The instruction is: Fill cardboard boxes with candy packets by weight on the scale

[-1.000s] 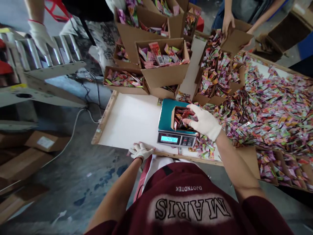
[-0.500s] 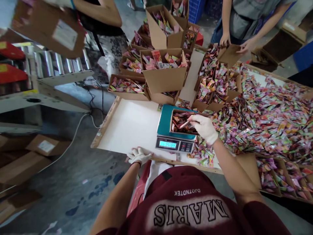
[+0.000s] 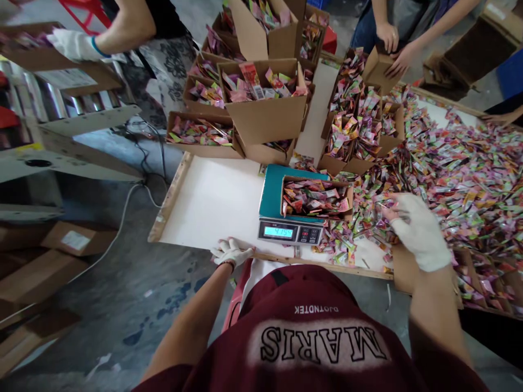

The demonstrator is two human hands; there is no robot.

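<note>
My left hand [image 3: 232, 252], in a white glove with bare fingertips, lies flat with spread fingers on the table's near wooden edge and holds nothing. Over the loose pile to the right, my gloved right hand [image 3: 420, 231] has its fingers curled in towards the thumb around small shiny wrapped packets [image 3: 381, 211]. A teal-topped digital scale [image 3: 271, 190] stands in front of me with its display [image 3: 278, 232] lit. On its right part sits an open cardboard box [image 3: 317, 215] filled with similar packets.
Stacked cardboard boxes [image 3: 265, 122] of packets stand beyond the scale. A large packet heap [image 3: 461, 179] covers the right side. One co-worker's gloved hand [image 3: 75, 44] is on a box at the roller conveyor [image 3: 92, 117]; another's hands [image 3: 398, 62] hold a small box at the back.
My right hand has moved right, from above the box on the scale to the loose pile. The scale's reading has changed. My left hand stays on the edge. The co-worker's box has come down at the conveyor.
</note>
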